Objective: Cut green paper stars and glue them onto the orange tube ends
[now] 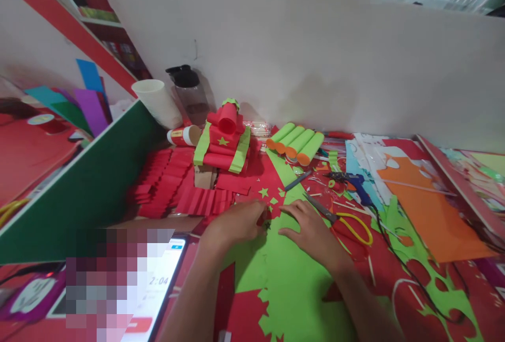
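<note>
My left hand (242, 220) rests over a green foam sheet (294, 284), its fingers curled inward. Whatever its fingertips pinch, if anything, is too small to make out; a tiny dark star-like shape (268, 224) lies beside them. Facing it, my right hand (310, 230) has thumb and forefinger apart, with nothing visible between them. Small green star cutouts (263, 192) lie just beyond both hands on the red surface. Yellow-handled scissors (357, 228) lie right of my right hand, blades pointing toward the back left. A grey pen-like tool (298, 180) lies farther back.
Behind stands a red-and-green paper tank model (223, 144), with green rolls (295, 142) to its right. Pleated red strips (169, 179) fill the left. A blue glue gun (359, 187) with cord and an orange sheet (430, 205) lie right. A phone (158, 289) sits front left.
</note>
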`<state>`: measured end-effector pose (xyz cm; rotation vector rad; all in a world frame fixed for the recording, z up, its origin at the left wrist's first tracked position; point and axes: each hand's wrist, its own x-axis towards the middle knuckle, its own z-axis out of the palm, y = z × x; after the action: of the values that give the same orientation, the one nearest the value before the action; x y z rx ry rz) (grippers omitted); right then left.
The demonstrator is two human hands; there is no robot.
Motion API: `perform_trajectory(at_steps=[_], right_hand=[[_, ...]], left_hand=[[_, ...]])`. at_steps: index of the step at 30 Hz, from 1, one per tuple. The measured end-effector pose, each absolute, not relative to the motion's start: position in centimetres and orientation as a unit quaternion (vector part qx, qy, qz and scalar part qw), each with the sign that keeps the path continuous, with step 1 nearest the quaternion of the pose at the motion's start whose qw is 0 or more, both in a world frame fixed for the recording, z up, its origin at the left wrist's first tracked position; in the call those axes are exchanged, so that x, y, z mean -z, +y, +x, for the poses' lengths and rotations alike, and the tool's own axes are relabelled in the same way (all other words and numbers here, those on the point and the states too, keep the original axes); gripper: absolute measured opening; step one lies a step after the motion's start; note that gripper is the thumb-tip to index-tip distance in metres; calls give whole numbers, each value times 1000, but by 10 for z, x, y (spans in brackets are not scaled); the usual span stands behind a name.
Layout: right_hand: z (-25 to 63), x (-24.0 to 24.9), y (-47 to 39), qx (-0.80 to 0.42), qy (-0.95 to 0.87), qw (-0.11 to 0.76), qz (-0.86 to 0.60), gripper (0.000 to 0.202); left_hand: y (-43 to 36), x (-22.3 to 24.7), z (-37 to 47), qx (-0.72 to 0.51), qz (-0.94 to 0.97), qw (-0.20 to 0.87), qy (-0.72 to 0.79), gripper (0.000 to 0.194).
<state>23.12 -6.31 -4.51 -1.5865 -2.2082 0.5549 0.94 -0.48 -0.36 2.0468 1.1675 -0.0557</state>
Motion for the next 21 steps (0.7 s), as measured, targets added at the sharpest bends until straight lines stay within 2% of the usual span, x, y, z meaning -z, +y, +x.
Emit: perform_trajectory(at_steps=[2, 6, 9, 15, 18, 21], right_hand=[[231, 45, -64, -200, -787, 173, -558, 47], [230, 43, -65, -209, -785, 165, -559, 34], [229, 43, -66, -208, -785, 170, -558, 26], [238, 36, -65, -233, -769, 193, -563, 25], [249, 26, -64, -272, -734, 221, -582, 14], [258, 13, -64, -300, -711, 226, -594, 14]], left_hand=[[-5, 1, 10, 33, 804, 385, 452, 21], [-4, -4, 12, 47, 807, 398, 433, 22], [-4, -2, 12, 25, 812, 412, 413, 23], [1, 6, 9, -31, 809, 456, 370, 16], [4, 5, 8, -52, 803, 469, 363, 19], [6, 1, 9, -62, 802, 479, 352, 22]])
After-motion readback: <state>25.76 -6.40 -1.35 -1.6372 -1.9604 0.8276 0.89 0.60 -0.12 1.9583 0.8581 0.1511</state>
